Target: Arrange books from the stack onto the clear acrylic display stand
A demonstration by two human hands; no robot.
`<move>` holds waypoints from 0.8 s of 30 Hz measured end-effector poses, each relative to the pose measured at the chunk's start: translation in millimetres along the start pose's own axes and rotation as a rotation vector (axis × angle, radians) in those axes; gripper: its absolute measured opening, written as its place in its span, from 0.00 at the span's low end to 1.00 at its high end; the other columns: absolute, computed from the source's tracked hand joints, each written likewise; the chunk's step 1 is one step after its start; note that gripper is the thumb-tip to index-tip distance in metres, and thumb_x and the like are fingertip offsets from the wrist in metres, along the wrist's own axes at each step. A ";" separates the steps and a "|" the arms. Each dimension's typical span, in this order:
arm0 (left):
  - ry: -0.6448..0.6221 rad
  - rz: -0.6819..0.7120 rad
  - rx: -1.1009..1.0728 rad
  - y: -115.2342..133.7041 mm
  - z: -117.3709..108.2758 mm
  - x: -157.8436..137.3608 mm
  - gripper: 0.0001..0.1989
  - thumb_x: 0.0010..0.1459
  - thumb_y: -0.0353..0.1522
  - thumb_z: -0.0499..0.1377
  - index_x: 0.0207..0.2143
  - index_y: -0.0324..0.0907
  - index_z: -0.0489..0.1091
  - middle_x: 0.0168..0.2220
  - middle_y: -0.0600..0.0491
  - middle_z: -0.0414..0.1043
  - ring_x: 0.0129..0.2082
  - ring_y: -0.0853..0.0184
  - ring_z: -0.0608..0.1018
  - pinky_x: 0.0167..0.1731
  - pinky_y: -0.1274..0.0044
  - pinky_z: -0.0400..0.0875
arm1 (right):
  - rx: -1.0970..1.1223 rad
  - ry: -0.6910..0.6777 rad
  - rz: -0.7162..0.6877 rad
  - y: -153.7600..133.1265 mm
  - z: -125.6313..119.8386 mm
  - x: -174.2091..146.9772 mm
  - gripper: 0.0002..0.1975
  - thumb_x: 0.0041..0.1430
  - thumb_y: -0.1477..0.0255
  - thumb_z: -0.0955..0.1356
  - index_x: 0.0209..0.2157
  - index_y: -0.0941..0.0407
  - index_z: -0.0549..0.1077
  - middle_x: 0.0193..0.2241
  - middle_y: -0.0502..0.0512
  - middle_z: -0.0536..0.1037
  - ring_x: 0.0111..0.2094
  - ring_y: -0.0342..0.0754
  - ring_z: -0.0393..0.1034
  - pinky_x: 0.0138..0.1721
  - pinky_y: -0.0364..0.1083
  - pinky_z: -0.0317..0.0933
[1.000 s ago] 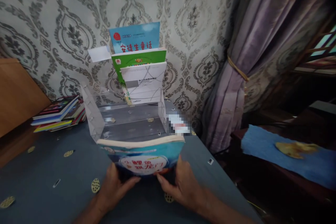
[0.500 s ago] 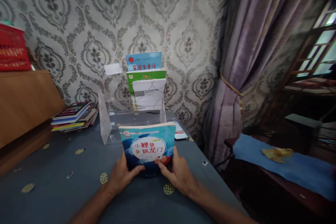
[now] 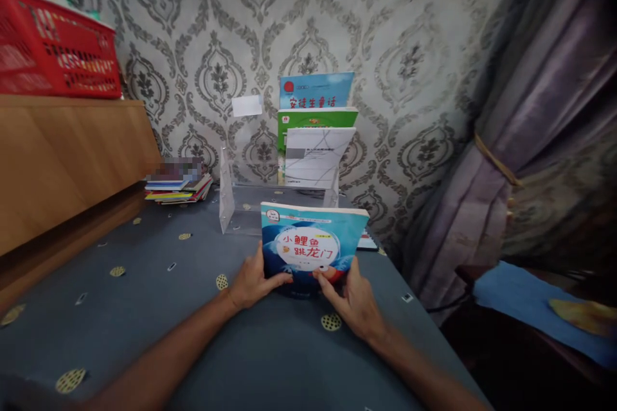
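Note:
A blue paperback book with red Chinese lettering in a white oval stands nearly upright, cover facing me. My left hand grips its lower left side, thumb across the cover. On the lower right side, my right hand grips it the same way; the fingers behind the book are hidden. Just beyond is a clear acrylic stepped rack, partly covered by the book. In its right part stand a white booklet, a green book and a light blue book, one behind another.
A stack of books and magazines lies at the back left of the dark patterned tabletop. Left of it, a red basket sits on a wooden cabinet. A blue cloth and a tied purple curtain are at right.
The view has turned left, so everything appears shifted to the right. Both hands still hold the blue book, which looks slightly higher and a little closer to the rack.

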State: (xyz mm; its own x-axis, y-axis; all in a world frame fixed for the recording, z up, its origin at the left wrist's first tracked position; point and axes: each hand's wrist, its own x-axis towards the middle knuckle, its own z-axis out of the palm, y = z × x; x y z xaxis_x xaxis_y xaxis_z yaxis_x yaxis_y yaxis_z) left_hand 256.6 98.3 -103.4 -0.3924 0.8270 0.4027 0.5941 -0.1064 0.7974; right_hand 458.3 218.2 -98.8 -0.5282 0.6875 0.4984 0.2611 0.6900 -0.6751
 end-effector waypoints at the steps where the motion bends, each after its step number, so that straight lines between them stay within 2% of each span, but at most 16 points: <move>1: -0.004 0.007 0.004 0.9 -1.1 -0.1 0.37 0.49 0.45 0.68 0.57 0.40 0.62 0.45 0.44 0.78 0.47 0.52 0.79 0.49 0.60 0.74 | -0.009 0.003 -0.008 -0.3 0.3 -0.5 0.17 0.58 0.55 0.65 0.34 0.50 0.55 0.13 0.42 0.66 0.13 0.48 0.64 0.17 0.44 0.50; 9: -0.031 0.063 0.028 -9.1 -3.3 0.3 0.34 0.51 0.45 0.67 0.55 0.40 0.60 0.52 0.41 0.74 0.52 0.52 0.77 0.53 0.58 0.71 | -0.033 -0.014 -0.019 -0.1 0.5 -4.3 0.16 0.57 0.56 0.65 0.35 0.51 0.56 0.13 0.42 0.66 0.14 0.47 0.64 0.18 0.43 0.50; 17: -0.009 0.030 0.039 -7.0 -1.7 1.0 0.32 0.52 0.45 0.65 0.53 0.40 0.59 0.49 0.43 0.76 0.47 0.54 0.79 0.48 0.61 0.75 | -0.095 -0.045 -0.015 0.6 -0.3 -4.7 0.17 0.58 0.58 0.65 0.40 0.53 0.58 0.15 0.42 0.66 0.15 0.47 0.63 0.20 0.43 0.50; 24: 0.022 0.030 0.030 -10.1 0.1 1.1 0.31 0.53 0.45 0.65 0.53 0.40 0.61 0.51 0.43 0.75 0.50 0.55 0.78 0.51 0.62 0.74 | -0.094 -0.077 -0.020 -0.4 -3.0 -2.4 0.16 0.59 0.58 0.64 0.39 0.54 0.58 0.17 0.45 0.69 0.16 0.47 0.65 0.21 0.44 0.50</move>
State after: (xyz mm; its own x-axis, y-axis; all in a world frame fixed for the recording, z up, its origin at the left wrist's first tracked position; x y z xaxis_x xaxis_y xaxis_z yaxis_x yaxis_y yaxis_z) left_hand 250.3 100.3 -111.1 -0.3893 0.8111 0.4364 0.6263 -0.1143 0.7712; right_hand 461.9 216.9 -98.2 -0.5935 0.6565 0.4656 0.3227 0.7240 -0.6096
